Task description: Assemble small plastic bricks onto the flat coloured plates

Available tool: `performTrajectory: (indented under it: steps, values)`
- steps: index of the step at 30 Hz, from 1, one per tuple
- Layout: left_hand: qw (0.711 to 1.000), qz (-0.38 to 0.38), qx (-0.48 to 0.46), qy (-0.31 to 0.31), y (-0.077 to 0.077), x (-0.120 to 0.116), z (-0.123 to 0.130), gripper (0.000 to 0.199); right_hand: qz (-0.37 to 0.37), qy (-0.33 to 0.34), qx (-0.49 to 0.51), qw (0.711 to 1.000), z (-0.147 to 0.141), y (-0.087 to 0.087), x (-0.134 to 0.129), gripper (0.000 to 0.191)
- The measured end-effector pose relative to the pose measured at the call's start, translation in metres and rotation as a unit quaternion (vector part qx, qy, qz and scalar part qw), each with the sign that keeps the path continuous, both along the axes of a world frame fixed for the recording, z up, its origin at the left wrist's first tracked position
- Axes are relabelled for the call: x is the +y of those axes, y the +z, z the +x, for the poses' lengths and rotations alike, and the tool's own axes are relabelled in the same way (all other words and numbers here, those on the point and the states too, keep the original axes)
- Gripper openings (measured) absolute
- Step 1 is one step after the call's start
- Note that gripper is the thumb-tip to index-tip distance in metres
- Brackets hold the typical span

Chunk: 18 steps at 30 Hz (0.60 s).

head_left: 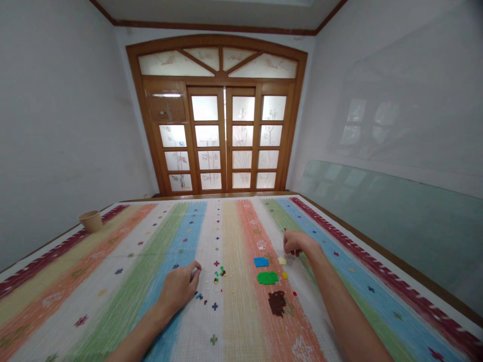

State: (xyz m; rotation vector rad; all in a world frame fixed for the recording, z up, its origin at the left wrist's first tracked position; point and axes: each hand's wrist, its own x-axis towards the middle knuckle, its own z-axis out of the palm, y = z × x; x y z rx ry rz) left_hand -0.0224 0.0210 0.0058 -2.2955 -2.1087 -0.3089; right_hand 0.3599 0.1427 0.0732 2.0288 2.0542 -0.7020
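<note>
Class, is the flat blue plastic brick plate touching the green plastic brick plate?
Apart: the head view shows a thin strip of striped woven cloth between the flat blue plastic brick plate and the green plastic brick plate.

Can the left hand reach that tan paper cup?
Probably not without leaning: the left hand is far from the tan paper cup, though only the striped woven rug lies between them.

A woven cloth (234, 322) across the lower frame, loose toy bricks (219, 274) on it between the left hand (177, 289) and right hand (300, 243), flat brick plates (267, 277) just left of the right hand, a paper cup (90, 221) on the cloth's upper left corner, a glass pane (392, 236) along the right side, glazed doors (219, 136) behind.
</note>
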Motion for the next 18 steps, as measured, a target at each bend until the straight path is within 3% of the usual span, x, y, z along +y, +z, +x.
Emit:
performTrajectory:
  steps: [18]
  values:
    - [1.0,0.0,-0.005,-0.002,0.0,0.0,0.001,0.025,-0.002,0.029,-0.065,0.997,-0.01,-0.015,0.004,0.008]
